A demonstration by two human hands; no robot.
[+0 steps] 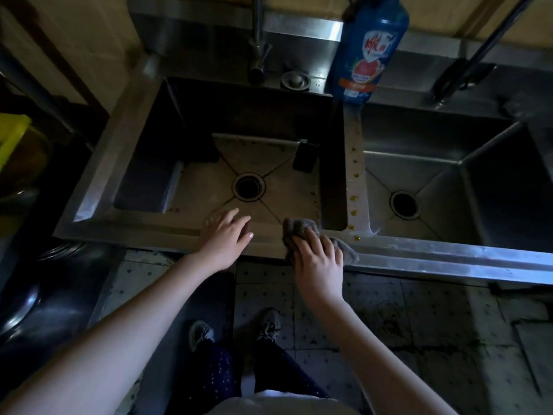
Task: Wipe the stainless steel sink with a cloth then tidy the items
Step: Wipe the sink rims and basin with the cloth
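Note:
A stainless steel double sink fills the view; its front rim (149, 230) runs across the middle. My right hand (318, 262) presses a grey cloth (296, 229) onto the front rim near the divider between the two basins. My left hand (226, 238) rests flat on the front rim of the left basin, fingers spread, holding nothing. A blue dish soap bottle (368, 49) stands on the back ledge above the divider. A loose drain strainer (294, 80) lies on the back ledge beside the faucet (258, 40).
The left basin has an open drain (248, 187) and a dark object (305, 157) at its back right. The right basin (449, 181) has its own drain (404, 204). Yellowish drips dot the divider (354, 175). Dark pots (27, 295) sit at left. My feet stand on tiled floor below.

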